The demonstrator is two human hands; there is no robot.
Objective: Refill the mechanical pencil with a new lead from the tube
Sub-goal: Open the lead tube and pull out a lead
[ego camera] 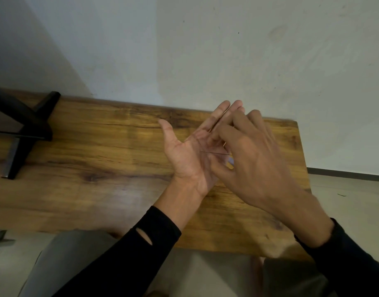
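My left hand (184,155) is held palm up over the wooden table (98,151), fingers stretched out and apart. A thin dark lead (214,153) runs across the palm, and its right end disappears into the fingers of my right hand (255,168). A second thin lead (219,119) lies along the left fingers. My right hand hovers over the left palm, back facing up, with thumb and fingers curled together at the first lead. A small pale thing (231,161) shows in the gap under the right thumb; I cannot tell what it is. No pencil is visible.
A black stand with crossed legs (27,133) occupies the table's far left. A pale wall (227,50) rises right behind the table. The table's right edge (302,151) drops to the floor. My grey-clad lap (77,264) sits below the near edge.
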